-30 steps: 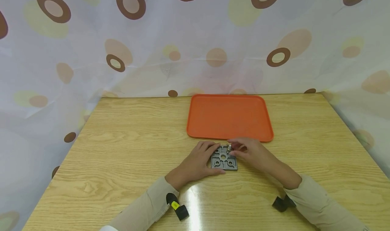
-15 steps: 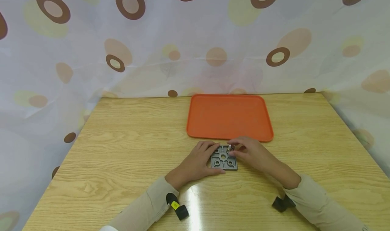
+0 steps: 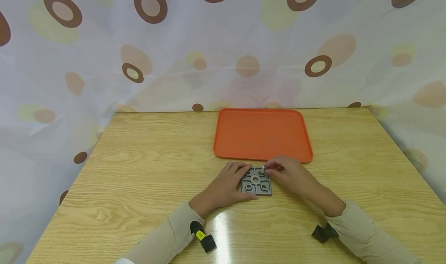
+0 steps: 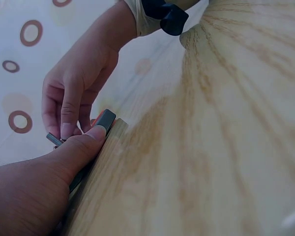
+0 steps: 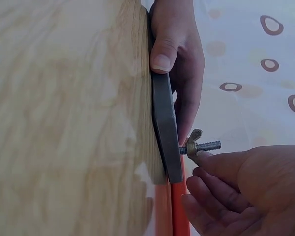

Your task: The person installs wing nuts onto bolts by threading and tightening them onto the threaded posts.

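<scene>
A square grey metal plate (image 3: 256, 190) with several round holes lies on the table in front of me. My left hand (image 3: 228, 182) grips its left side, with the thumb along the near edge and fingers at the far edge. A threaded bolt (image 5: 212, 145) sticks out of the plate at the far right corner hole, carrying a brass-coloured wing nut (image 5: 191, 145). My right hand (image 3: 290, 175) pinches the wing nut by a lower wing. In the left wrist view, the right hand's fingers (image 4: 69, 115) reach down beyond the left thumb and partly hide the bolt.
An orange tray (image 3: 261, 134) lies just beyond the plate, close to the right hand. The wooden table (image 3: 153, 163) ends at a patterned curtain (image 3: 223, 62) behind and at the sides. Black wrist cameras (image 3: 208, 241) hang from both sleeves.
The right fingers have shifted slightly to the right around the wing nut, leaving the bolt more visible. The left hand and the plate stay in place.
</scene>
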`<state>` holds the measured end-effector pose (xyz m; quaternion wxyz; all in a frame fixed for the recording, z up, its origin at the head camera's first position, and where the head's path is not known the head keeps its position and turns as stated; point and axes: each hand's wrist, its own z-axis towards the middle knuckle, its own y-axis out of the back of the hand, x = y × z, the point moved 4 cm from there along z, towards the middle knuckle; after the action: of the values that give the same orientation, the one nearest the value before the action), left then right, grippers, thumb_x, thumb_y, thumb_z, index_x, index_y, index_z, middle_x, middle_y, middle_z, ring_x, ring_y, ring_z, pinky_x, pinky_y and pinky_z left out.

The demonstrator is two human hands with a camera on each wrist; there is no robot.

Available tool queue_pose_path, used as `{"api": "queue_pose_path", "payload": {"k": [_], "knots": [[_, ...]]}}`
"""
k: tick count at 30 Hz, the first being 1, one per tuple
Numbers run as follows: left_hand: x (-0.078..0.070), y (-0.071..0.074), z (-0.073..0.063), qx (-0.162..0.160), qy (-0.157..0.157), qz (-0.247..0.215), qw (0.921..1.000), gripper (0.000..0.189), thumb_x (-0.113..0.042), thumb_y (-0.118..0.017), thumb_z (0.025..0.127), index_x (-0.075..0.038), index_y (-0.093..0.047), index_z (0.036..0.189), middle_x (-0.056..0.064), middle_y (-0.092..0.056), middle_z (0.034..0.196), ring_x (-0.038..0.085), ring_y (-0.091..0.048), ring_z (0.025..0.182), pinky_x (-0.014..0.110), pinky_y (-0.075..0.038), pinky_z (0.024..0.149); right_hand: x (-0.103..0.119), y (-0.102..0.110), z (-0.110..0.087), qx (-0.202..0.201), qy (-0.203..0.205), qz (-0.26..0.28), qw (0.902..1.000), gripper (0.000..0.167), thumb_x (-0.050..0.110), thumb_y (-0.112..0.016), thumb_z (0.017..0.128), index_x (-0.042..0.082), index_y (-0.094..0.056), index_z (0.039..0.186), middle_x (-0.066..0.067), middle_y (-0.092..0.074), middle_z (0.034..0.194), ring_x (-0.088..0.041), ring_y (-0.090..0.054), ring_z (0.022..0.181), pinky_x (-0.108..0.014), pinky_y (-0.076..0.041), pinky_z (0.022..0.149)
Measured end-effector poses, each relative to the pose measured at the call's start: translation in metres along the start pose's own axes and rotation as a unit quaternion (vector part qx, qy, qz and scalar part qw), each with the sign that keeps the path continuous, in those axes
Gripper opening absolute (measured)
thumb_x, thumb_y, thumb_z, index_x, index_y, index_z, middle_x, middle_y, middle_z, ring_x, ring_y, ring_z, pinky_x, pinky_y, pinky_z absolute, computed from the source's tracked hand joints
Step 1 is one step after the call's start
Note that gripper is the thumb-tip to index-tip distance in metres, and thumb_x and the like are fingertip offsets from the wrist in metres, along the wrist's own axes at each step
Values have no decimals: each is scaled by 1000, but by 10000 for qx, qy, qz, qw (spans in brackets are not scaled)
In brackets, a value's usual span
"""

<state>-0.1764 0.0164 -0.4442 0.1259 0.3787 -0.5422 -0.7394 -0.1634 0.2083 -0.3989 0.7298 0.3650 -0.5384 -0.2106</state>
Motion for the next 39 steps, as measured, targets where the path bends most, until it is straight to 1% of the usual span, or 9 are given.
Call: {"api": "queue_pose_path", "payload": {"k": [7,19,27,34,39], "knots": [[0,0,0,10,-16,-3,10000,93,-75,-49,75,-19,-29,147,-5,-34,138,13,-29,122,31,-32,100,0,2,-1,-31,7,-168,9999,8,9,-66,86,13,-70,92,5,-66,89,-11,-61,82,-28,-50,71],[-2,2,0,20,-21,17,10000,93,-74,-50,75,-18,-29,147,-4,-35,138,14,-30,122,31,-32,101,0,1,-1,125,93,-103,9998,6,10,-68,85,13,-70,89,6,-65,85,-9,-60,79,-27,-51,70],[-1,2,0,4,-34,19,10000,92,-74,-50,76,-18,-30,146,-4,-35,138,14,-30,123,31,-31,101,0,0,-1,278,-30,-59,9996,4,13,-68,85,14,-69,88,7,-65,84,-8,-60,79,-27,-50,71],[-1,1,0,21,-17,-15,10000,93,-74,-50,75,-18,-29,147,-4,-34,138,14,-29,123,32,-31,101,1,1,-1,217,66,-34,9997,3,13,-69,84,14,-69,87,8,-65,82,-8,-60,77,-27,-51,70],[-1,1,0,-11,-51,-30,10000,92,-74,-50,75,-18,-30,146,-4,-35,138,14,-30,123,32,-31,101,1,-1,0,232,57,61,9997,3,15,-70,83,15,-68,85,9,-64,81,-7,-60,76,-27,-50,70]]}}
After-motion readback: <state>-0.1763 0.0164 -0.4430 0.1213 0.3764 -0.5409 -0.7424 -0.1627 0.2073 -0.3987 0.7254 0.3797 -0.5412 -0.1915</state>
